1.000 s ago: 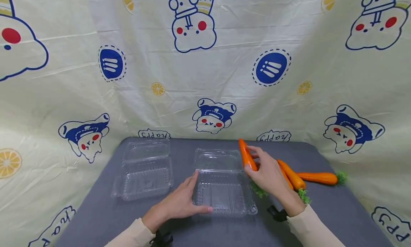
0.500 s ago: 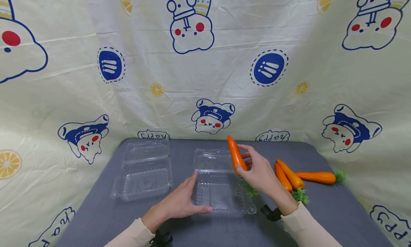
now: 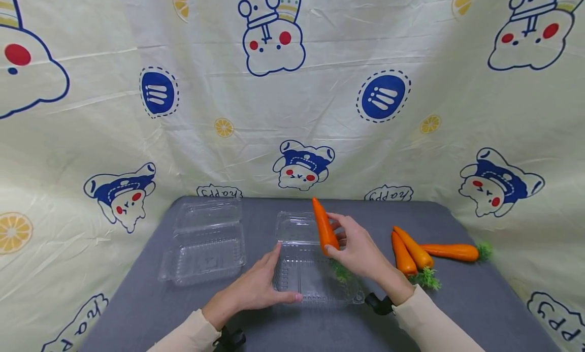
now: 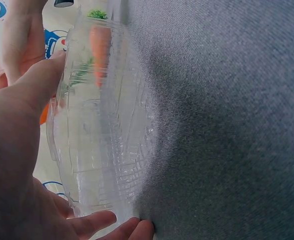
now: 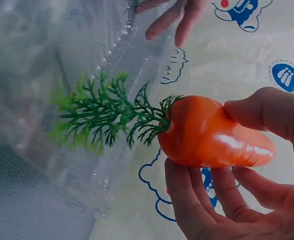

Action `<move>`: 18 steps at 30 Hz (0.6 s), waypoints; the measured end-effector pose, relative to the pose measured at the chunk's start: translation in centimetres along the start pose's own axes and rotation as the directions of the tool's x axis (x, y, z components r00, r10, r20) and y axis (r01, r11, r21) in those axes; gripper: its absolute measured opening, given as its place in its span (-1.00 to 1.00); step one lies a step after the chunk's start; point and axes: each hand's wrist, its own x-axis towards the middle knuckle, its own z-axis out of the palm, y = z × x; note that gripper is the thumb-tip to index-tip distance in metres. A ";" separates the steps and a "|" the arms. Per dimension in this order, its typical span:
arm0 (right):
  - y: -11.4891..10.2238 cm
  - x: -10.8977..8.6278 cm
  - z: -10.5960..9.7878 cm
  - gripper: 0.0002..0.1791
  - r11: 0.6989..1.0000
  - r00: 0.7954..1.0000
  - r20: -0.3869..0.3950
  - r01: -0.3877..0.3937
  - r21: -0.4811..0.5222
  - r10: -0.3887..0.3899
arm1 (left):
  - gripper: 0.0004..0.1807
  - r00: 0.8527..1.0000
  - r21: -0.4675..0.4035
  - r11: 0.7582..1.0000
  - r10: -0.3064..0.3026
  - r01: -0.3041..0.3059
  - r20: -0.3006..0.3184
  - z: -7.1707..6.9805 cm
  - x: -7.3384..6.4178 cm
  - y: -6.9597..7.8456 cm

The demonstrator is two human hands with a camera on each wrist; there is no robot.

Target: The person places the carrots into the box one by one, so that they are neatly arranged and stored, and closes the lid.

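My right hand (image 3: 361, 248) grips an orange toy carrot (image 3: 325, 229) with thumb and fingers around its body. The carrot's tip points up and away, and its green leafy top (image 5: 101, 112) hangs over the right half of an opened clear plastic clamshell container (image 3: 315, 288). My left hand (image 3: 253, 288) rests on the container's left side, with the thumb (image 4: 41, 82) along the near rim and the other fingers (image 4: 94, 222) spread against the side wall. The container's lid (image 3: 299, 226) lies folded back toward the far edge.
A second clear container (image 3: 207, 258), also opened, stands to the left on the grey table (image 3: 146, 316). At the right lie more toy carrots: two side by side (image 3: 415, 249) and one lying crosswise (image 3: 452, 252). A printed curtain (image 3: 338, 154) hangs behind the table.
My right hand has carried the carrot leftward, from the container's right edge to over the container. The left hand has stayed in place on it.
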 end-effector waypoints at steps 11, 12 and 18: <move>1.0 0.1 1.1 -0.34 0.995 0.994 0.092 0.064 -0.076 -0.057 | 0.60 1.000 0.001 1.000 -0.002 0.002 -0.003 0.1 0.1 -0.1; 1.0 0.1 1.2 -0.35 0.993 0.993 0.098 0.073 -0.094 -0.064 | 0.59 1.000 0.001 1.000 -0.001 0.001 -0.004 0.2 0.1 -0.2; 1.0 0.0 1.7 -0.39 0.966 0.986 0.128 0.136 -0.219 -0.110 | 0.59 1.000 -0.010 1.000 0.003 -0.003 0.002 0.2 0.1 -0.2</move>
